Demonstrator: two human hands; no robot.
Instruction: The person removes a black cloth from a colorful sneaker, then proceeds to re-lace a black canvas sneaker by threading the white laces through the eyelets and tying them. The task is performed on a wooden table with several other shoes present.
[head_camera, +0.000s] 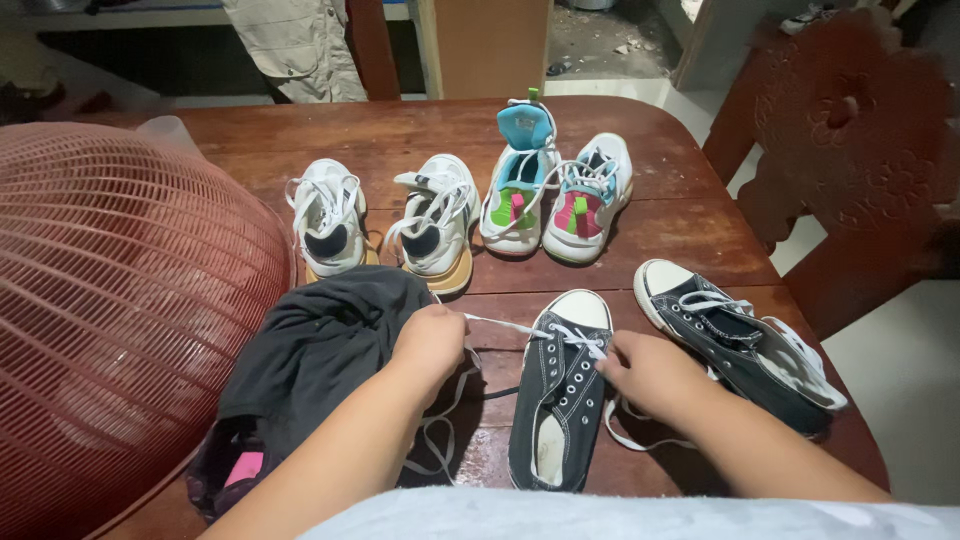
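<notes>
We see dim, warm indoor light. Glare on glossy brown wooden table (640, 130) at far edge; brightest patch on pale tiled floor (900, 370) at right. Soft shadows under our forearms. Wide-angle bending at edges; focus fairly sharp throughout.

A black canvas sneaker (556, 400) with a white toe cap lies flat on the table, toe pointing away from the person, its opening empty. Its white lace (505, 326) is threaded through the upper eyelets; one end stretches taut to the left, the other trails loose beside the shoe's right side.
</notes>
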